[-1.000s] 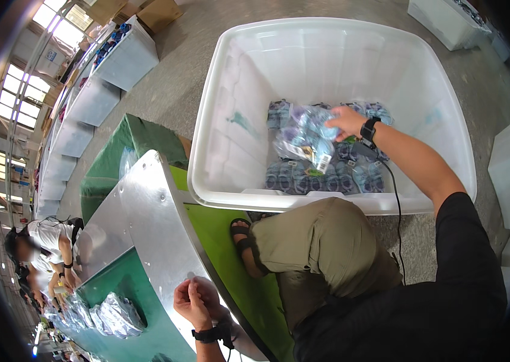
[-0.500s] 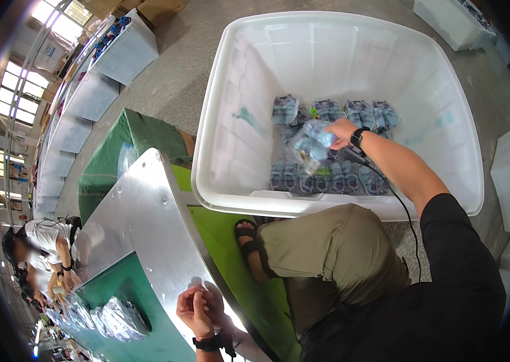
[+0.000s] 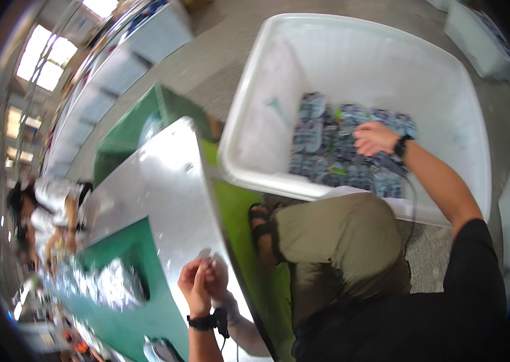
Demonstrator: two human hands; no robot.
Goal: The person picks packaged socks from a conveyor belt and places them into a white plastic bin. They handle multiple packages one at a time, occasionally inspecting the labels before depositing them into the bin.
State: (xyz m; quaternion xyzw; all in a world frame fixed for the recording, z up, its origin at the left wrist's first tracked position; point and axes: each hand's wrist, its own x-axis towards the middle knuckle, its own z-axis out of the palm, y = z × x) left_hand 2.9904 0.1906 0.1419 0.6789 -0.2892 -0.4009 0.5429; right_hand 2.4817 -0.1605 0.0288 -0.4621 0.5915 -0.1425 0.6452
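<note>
Two hands: one person's, both wearing dark wristbands.
Left hand (image 3: 197, 283): resting on the metal bench (image 3: 164, 199), well left of the white tub (image 3: 255, 120), fingers curled; contents cannot be told.
Packets (image 3: 327, 145): bluish, too blurred to count, in rows on the tub's floor, rows running left-right.
Right hand (image 3: 376, 137): inside the tub, fingers loosely curled, pressed flat on the packets.

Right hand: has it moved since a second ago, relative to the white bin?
Yes. The right hand has gone down from holding a packet above the stack to resting on the packets inside the white bin.
</note>
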